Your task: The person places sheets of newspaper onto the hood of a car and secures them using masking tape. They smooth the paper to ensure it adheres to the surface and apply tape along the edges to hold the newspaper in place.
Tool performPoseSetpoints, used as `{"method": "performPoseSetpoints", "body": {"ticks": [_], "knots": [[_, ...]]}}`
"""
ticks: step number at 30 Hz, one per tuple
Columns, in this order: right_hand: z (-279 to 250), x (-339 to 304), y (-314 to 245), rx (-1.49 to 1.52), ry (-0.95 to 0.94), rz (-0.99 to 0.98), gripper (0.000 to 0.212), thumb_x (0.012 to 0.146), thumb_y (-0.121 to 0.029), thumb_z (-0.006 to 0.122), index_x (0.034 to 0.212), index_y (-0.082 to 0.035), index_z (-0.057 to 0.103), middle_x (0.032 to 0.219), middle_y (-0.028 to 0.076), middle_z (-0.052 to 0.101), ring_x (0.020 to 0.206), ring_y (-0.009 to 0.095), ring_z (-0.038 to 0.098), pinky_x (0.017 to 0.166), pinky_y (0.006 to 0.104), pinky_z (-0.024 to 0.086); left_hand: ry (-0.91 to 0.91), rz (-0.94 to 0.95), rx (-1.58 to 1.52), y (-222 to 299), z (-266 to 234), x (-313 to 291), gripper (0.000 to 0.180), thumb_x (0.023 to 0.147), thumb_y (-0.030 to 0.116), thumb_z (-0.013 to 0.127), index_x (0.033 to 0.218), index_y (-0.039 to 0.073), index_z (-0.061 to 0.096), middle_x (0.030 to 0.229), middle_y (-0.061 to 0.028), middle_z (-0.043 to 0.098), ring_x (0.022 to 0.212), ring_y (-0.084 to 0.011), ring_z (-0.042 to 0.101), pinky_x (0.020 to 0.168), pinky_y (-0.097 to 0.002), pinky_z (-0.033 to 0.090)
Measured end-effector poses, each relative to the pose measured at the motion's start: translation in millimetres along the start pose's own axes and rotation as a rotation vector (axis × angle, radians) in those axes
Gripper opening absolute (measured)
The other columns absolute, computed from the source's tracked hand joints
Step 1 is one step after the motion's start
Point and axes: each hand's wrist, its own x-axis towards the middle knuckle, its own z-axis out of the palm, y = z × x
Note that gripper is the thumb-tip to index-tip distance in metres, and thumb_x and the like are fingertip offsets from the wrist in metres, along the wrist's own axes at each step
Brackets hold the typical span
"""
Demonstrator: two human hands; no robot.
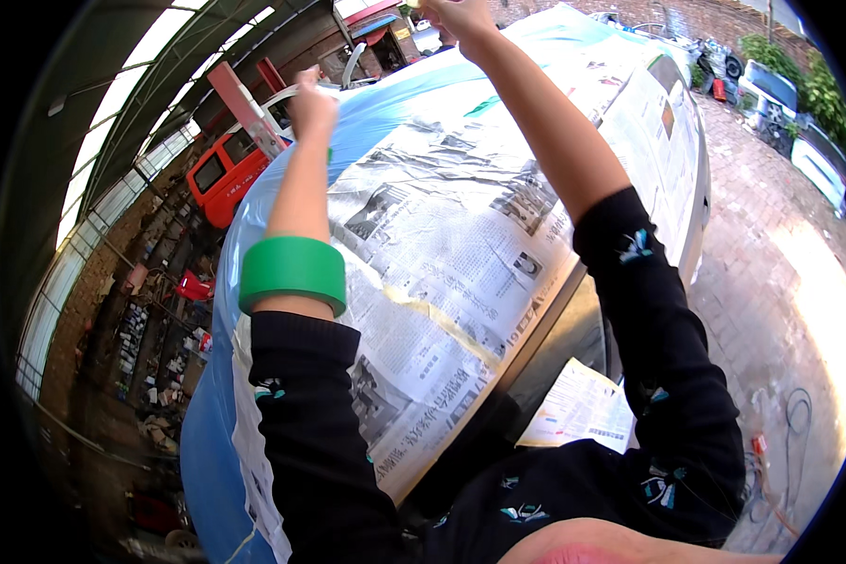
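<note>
My left hand [312, 111] is raised over the far left of a newspaper-covered car panel, slightly blurred, its fingers closed with something pale at them. A green tape roll [291, 267] rings my left forearm like a bracelet. At the top edge my right hand [458, 21] is partly cut off; its fingers are pinched on a small yellowish bit I cannot make out. Newspaper sheets [461, 226] lie over the panel, with a pale yellow tape strip [442, 321] across them. Blue plastic film [371, 113] drapes the car beyond and along the left.
Another printed sheet [583, 406] hangs by the near edge of the car, close to my body. A red vehicle [227, 171] stands at the left, near shelves of cluttered parts. On the right, paved ground [757, 282] holds a cable [799, 423] and car parts farther back.
</note>
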Motion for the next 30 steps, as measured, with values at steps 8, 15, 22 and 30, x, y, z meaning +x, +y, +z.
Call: {"method": "performPoseSetpoints", "body": {"ticks": [8, 15, 22, 30], "knots": [[-5.2, 41.4, 184.6, 0.381, 0.101, 0.647, 0.010, 0.085, -0.011, 0.063, 0.088, -0.001, 0.061, 0.080, 0.008, 0.063, 0.076, 0.020, 0.062, 0.063, 0.0330, 0.052, -0.634, 0.304, 0.661, 52.9, 140.8, -52.1, 0.034, 0.089, 0.024, 0.047, 0.117, 0.029, 0.065, 0.122, -0.0091, 0.062, 0.116, -0.0301, 0.056, 0.098, -0.0460, 0.041], [18.4, -8.7, 186.0, 0.278, 0.011, 0.787, 0.036, 0.100, -0.022, 0.037, 0.100, 0.002, 0.063, 0.101, 0.015, 0.065, 0.091, 0.022, 0.064, 0.081, 0.0304, 0.055, -0.714, 0.271, 0.812, 2.3, 189.7, -66.2, 0.032, 0.092, 0.038, 0.046, 0.117, 0.034, 0.065, 0.129, -0.0068, 0.055, 0.125, -0.0320, 0.043, 0.102, -0.0458, 0.038], [5.9, -1.8, 201.7, 0.212, -0.095, 0.871, 0.047, 0.102, -0.029, 0.029, 0.114, 0.007, 0.057, 0.110, 0.018, 0.062, 0.100, 0.024, 0.062, 0.086, 0.0327, 0.054, -0.638, 0.219, 0.603, -23.8, 202.6, -64.6, 0.035, 0.094, 0.040, 0.047, 0.124, 0.031, 0.061, 0.135, -0.0098, 0.049, 0.126, -0.0327, 0.040, 0.106, -0.0453, 0.034], [7.5, -7.1, 205.4, 0.089, -0.178, 0.895, 0.053, 0.101, -0.035, 0.035, 0.124, 0.010, 0.049, 0.124, 0.021, 0.056, 0.111, 0.022, 0.057, 0.092, 0.0291, 0.050, -0.628, 0.045, 0.574, -27.4, 203.3, -67.8, 0.047, 0.093, 0.044, 0.047, 0.137, 0.027, 0.048, 0.146, -0.0075, 0.040, 0.135, -0.0314, 0.032, 0.110, -0.0461, 0.028]]}}
